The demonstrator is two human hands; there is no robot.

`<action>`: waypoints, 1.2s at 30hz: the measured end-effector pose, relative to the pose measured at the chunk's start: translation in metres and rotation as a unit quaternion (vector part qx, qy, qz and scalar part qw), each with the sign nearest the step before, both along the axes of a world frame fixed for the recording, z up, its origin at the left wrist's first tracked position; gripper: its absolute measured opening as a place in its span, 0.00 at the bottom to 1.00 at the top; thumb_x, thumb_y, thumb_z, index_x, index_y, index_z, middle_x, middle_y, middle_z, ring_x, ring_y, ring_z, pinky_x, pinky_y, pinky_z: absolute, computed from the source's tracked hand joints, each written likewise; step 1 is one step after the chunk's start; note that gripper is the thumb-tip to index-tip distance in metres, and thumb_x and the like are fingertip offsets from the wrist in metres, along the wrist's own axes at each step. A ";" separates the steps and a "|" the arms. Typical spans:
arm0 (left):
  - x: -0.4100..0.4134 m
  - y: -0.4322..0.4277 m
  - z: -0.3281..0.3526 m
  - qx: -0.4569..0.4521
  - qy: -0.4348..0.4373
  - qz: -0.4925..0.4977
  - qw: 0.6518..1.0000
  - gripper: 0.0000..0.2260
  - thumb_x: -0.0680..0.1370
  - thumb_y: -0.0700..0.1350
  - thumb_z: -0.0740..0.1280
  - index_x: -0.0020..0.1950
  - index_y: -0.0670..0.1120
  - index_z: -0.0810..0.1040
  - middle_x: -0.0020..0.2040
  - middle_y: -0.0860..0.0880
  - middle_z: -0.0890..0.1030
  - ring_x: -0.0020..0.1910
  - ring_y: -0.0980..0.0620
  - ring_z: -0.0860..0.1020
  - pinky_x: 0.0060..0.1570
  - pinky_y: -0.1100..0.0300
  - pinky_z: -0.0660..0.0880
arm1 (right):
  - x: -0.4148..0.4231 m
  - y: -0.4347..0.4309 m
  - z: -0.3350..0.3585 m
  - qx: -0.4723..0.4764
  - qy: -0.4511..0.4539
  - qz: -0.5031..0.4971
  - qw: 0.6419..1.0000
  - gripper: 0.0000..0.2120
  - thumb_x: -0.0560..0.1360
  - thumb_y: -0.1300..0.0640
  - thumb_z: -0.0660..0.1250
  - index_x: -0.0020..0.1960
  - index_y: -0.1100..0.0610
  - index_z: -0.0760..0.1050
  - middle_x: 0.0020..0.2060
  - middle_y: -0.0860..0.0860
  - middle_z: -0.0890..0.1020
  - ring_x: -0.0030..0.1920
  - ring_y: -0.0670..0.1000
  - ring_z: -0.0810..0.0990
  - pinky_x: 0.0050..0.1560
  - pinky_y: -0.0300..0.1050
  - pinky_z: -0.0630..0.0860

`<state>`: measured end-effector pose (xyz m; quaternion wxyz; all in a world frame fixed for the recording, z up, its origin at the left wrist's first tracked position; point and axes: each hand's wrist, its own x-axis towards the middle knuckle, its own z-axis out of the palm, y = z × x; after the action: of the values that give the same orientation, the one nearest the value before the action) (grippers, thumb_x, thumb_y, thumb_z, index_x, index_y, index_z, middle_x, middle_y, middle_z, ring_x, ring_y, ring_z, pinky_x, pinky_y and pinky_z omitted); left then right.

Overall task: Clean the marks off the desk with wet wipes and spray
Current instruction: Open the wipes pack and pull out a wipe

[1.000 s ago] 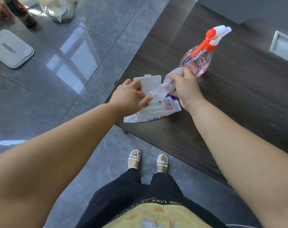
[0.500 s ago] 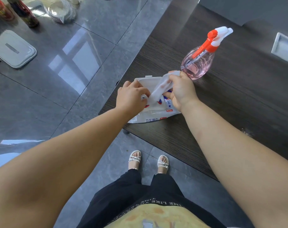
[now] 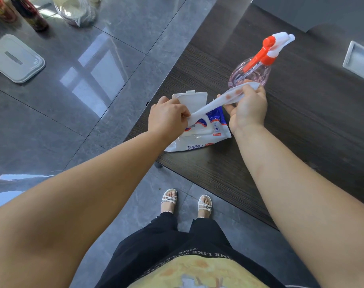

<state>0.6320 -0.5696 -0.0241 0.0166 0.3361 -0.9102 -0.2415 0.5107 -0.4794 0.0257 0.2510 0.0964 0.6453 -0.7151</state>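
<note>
Grey polished floor tiles (image 3: 114, 48) fill the left of my feed, with a dark wood-grain desk (image 3: 301, 132) running across the right. On the desk's near left corner lies a wipe pack (image 3: 197, 142), its white flip lid (image 3: 194, 99) standing open. A wet wipe (image 3: 210, 106) stretches taut from the pack's opening up towards the right. I see the left hand (image 3: 168, 117) resting on the pack with its fingers curled, pinching the wipe's lower end at the opening. The right hand (image 3: 247, 109) is clenched round the wipe's upper end, raised above the desk. Just behind that hand a pink spray bottle (image 3: 251, 73) with an orange and white trigger head stands upright on the desk, farther in from the corner. A grey recessed box (image 3: 359, 59) sits in the desk at the right of my view. On the floor I make out a white tray (image 3: 16, 59) and, below the desk's near edge, white sandals (image 3: 168, 199).
</note>
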 end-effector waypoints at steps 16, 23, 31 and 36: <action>0.009 -0.003 -0.003 0.122 0.067 0.059 0.988 0.08 0.76 0.45 0.63 0.52 0.47 0.79 0.45 0.51 0.77 0.52 0.49 0.71 0.51 0.53 0.74 | -0.005 0.011 -0.008 0.240 0.161 0.434 0.853 0.16 0.71 0.52 0.65 0.56 0.56 0.70 0.50 0.48 0.75 0.51 0.48 0.74 0.45 0.43 0.72; 0.013 0.000 -0.004 0.078 0.076 -0.004 0.994 0.10 0.74 0.52 0.68 0.49 0.48 0.80 0.40 0.55 0.76 0.50 0.50 0.69 0.52 0.51 0.70 | 0.002 0.003 -0.014 0.339 0.350 0.502 0.715 0.06 0.74 0.56 0.68 0.50 0.57 0.79 0.49 0.53 0.79 0.51 0.52 0.76 0.50 0.49 0.76; 0.012 -0.003 -0.007 0.058 0.037 0.008 0.998 0.12 0.73 0.52 0.69 0.48 0.44 0.80 0.43 0.50 0.80 0.52 0.45 0.70 0.50 0.52 0.71 | -0.009 0.006 -0.011 0.289 0.266 0.447 0.804 0.05 0.75 0.57 0.66 0.50 0.54 0.74 0.46 0.48 0.77 0.51 0.50 0.76 0.54 0.48 0.77; 0.013 -0.003 -0.002 0.085 0.043 0.024 0.995 0.15 0.73 0.51 0.70 0.56 0.47 0.79 0.51 0.48 0.79 0.55 0.46 0.70 0.56 0.49 0.72 | -0.019 0.015 -0.011 0.330 0.296 0.437 0.783 0.07 0.72 0.56 0.71 0.48 0.54 0.75 0.43 0.47 0.77 0.47 0.46 0.76 0.42 0.36 0.74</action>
<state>0.6449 -0.5721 -0.0266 0.0332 0.3475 -0.8762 -0.3323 0.4913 -0.4641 0.0143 0.2860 -0.3352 0.8574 -0.2661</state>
